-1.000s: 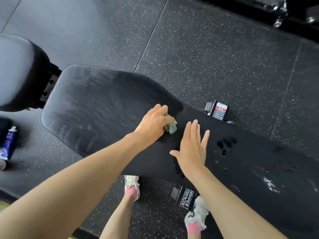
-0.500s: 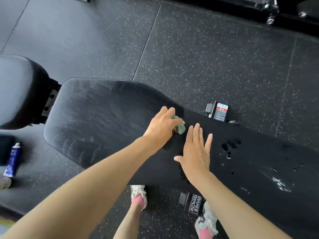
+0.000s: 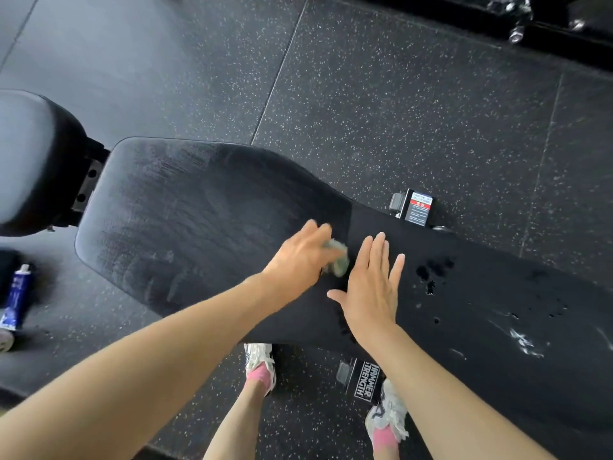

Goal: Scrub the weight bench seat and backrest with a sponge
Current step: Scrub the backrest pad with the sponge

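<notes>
Left hand [image 3: 298, 257] fingers curl on sponge [image 3: 339, 260]; right hand [image 3: 371, 290] flat, fingers straight, holds bench [image 3: 199, 227] steady. Press firm, rub toward wet spots [image 3: 431, 273].

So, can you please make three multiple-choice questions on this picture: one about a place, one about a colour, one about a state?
1. The tube lies: A) on a shoe; B) on the floor; C) on a shelf.
2. The socks are: A) green; B) white; C) pink.
3. The left hand: A) grips the sponge; B) lies flat and empty; C) hangs at the side.

Answers: 1 B, it lies on the speckled floor at the far left. 2 C, pink shows at both ankles. 3 A, its fingers curl over the sponge on the backrest.
</notes>
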{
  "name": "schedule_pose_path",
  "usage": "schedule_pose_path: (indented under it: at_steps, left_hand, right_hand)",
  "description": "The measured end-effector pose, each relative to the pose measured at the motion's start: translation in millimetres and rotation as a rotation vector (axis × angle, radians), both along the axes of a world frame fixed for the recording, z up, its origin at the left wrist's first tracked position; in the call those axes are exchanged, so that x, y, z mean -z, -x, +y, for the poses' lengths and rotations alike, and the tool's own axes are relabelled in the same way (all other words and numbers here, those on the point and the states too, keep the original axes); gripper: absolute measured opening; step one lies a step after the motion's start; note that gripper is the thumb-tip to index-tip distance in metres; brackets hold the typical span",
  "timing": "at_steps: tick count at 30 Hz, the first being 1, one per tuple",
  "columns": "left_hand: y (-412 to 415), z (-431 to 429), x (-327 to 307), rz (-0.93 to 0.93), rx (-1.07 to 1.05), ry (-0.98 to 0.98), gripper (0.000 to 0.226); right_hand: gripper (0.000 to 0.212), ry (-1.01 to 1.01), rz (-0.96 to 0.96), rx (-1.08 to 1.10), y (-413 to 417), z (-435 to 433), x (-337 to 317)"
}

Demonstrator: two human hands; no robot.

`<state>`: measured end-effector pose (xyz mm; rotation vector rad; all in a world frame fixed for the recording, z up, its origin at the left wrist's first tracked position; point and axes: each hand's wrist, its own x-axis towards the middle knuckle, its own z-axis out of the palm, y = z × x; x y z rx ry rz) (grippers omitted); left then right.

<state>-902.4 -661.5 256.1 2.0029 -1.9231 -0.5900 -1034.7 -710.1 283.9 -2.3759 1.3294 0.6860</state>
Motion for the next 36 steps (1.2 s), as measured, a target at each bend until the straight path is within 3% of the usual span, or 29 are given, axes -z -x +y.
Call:
schedule_pose_path:
  at_steps: [2,4,8,10,14,17,19,22,24,26,29,30,32,35,36]
  left_hand:
    - [-6,21,3,-0.051,0.178,0.019,0.053]
    - [-21,1,0,-0.071,0.188,0.009,0.053]
    - [-27,-55,-4,-0.077,-0.203,-0.067,0.045]
    - [-13,-39,-3,-0.038,-0.253,-0.070,0.048]
    - [21,57,0,0.001,0.085,-0.044,0.057]
    - [15,74,-7,-0.004,0.222,-0.073,0.054]
    - [4,46,-11,-0.031,0.135,-0.072,0.049]
    - [1,2,-9,-0.082,-0.253,-0.133,0.048]
    - [13,6,-12,-0.059,-0.387,-0.172,0.047]
    - [33,38,-7,-0.013,-0.270,-0.117,0.049]
    - [43,92,-6,-0.028,0.098,-0.057,0.054]
    - [33,98,-7,-0.046,0.119,-0.067,0.056]
    - [6,94,-4,-0.086,-0.082,-0.088,0.058]
    - [-13,74,-4,-0.083,-0.768,-0.133,0.051]
    - [-6,69,-5,-0.076,-0.889,-0.155,0.050]
  right_hand:
    - [0.106,0.003,-0.056,0.020,5,4,0]
    - [0.107,0.027,-0.103,-0.008,10,9,1]
    - [0.106,0.018,-0.071,-0.062,18,13,3]
    - [0.107,0.020,-0.072,-0.057,22,15,3]
    - [0.115,0.005,-0.091,-0.061,29,18,1]
    - [0.124,-0.016,-0.059,-0.150,34,24,0]
    - [0.126,-0.022,-0.030,-0.183,36,28,0]
    - [0.125,-0.002,-0.006,-0.178,37,34,3]
    - [0.124,0.006,0.006,-0.176,36,37,3]
    - [0.122,0.008,0.010,-0.169,36,37,3]
    - [0.121,-0.005,0.006,-0.187,33,37,1]
    - [0.121,-0.005,0.013,-0.203,33,38,1]
    - [0.122,-0.004,0.029,-0.218,33,41,1]
    - [0.120,0.005,0.033,-0.207,32,46,2]
    - [0.119,0.007,0.036,-0.199,31,47,3]
